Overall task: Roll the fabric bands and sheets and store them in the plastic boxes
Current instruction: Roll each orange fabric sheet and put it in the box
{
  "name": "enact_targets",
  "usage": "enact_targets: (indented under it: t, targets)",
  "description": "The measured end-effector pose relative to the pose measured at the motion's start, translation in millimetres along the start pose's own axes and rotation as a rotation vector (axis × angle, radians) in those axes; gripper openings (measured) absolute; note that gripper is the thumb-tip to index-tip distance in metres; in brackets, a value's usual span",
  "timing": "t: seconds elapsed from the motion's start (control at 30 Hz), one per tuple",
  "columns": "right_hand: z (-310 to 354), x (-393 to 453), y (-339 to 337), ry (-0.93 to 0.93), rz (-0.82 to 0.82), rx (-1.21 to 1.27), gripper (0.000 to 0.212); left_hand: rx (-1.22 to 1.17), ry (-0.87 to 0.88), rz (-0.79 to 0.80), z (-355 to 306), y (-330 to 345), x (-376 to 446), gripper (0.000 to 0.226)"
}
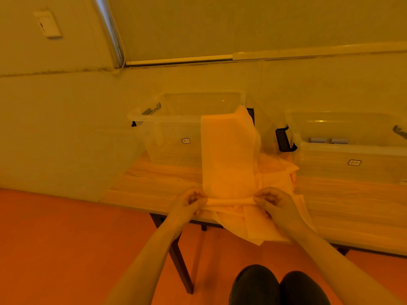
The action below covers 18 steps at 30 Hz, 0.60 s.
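Early going here, by the look of it. The right-hand plastic box [352, 150] already has two small grey rolls [328, 140] lying side by side inside it, so some bands seem to be stored. The left-hand plastic box [176, 128] looks empty through its clear wall, apart from the fabric draped over its near rim.

And that fabric is the job in hand: a long pale sheet [229, 155] runs from the box rim down across the wooden table [154, 179] to the near edge, where its first turns form a thin roll [231, 201]. Only a sliver is wound; nearly the whole length is still flat. More loose fabric [279, 170] lies bunched beside it and hangs off the table front, so plenty remains, I'd say.

Now the hands. The left hand [190, 200] has its fingers curled tight, pinching the roll's left end. The right hand [272, 200] mirrors it, fingers curled over and gripping the right end (thumbs tucked underneath, so hard to make out). Both are clamped on, neither relaxed.
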State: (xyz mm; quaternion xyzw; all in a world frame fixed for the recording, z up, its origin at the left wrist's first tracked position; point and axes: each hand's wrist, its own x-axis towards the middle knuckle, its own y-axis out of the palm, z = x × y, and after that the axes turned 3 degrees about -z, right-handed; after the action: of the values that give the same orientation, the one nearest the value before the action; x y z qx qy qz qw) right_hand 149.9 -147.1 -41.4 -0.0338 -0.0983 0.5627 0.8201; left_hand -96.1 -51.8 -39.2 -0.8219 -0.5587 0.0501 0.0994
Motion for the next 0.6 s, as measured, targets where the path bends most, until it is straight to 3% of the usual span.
enact_targets:
  t: [0.27,0.6]
  targets:
    - [-1.9,0.5,0.0,0.050,0.008,-0.064,0.019,-0.023,-0.066,-0.013,1.6,0.8,-0.1,0.010]
    - [-0.9,-0.8,0.5,-0.001,-0.043,-0.077,0.006,-0.020,-0.065,-0.031,1.5,1.5,-0.5,0.006]
